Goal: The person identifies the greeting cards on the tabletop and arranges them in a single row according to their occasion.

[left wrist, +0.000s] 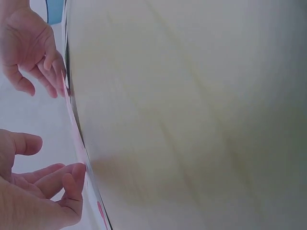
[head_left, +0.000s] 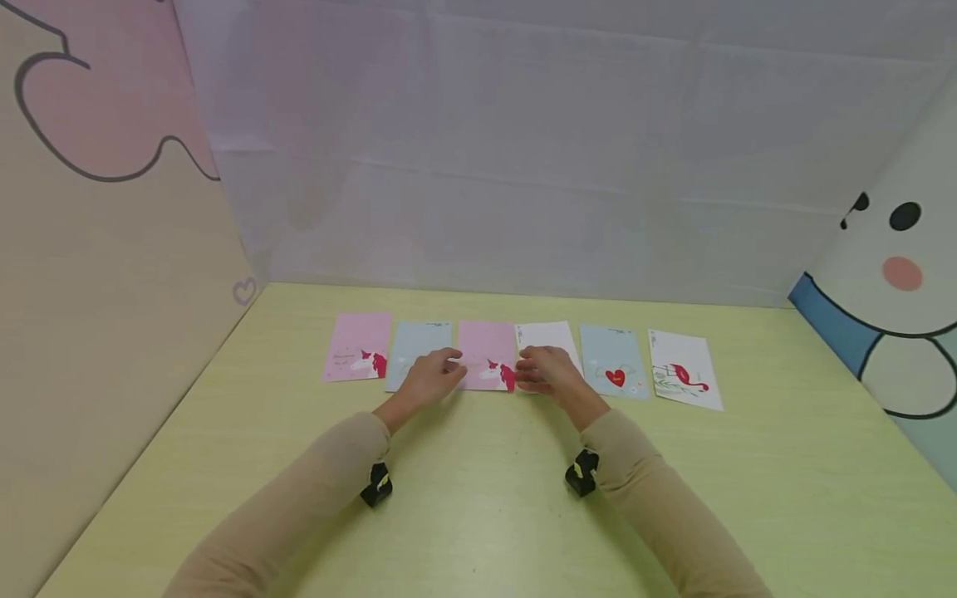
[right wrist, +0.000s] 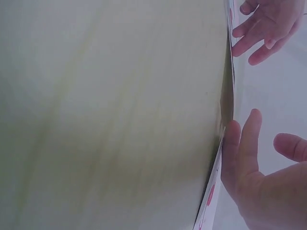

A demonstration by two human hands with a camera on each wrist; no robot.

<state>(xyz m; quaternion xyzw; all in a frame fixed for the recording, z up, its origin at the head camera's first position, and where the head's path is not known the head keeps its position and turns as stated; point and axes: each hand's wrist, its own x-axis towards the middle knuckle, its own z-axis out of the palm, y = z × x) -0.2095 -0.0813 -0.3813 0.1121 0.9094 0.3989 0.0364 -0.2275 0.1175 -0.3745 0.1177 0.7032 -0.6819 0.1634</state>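
Several cards lie in a row on the table. My left hand is over the right part of a light blue card, its fingers reaching the left edge of the middle pink unicorn card. Opposite it, my right hand covers part of a white card, fingertips at the pink card's right edge. In the left wrist view the left hand's fingers are loosely bent, thumb apart. The right wrist view shows the right hand with fingers fairly straight, fingertips at the card edges and thumb apart.
Another pink unicorn card ends the row at the left. To the right lie a light blue heart card and a white flamingo card. A pale curtain hangs behind the yellow-green table; printed panels flank it.
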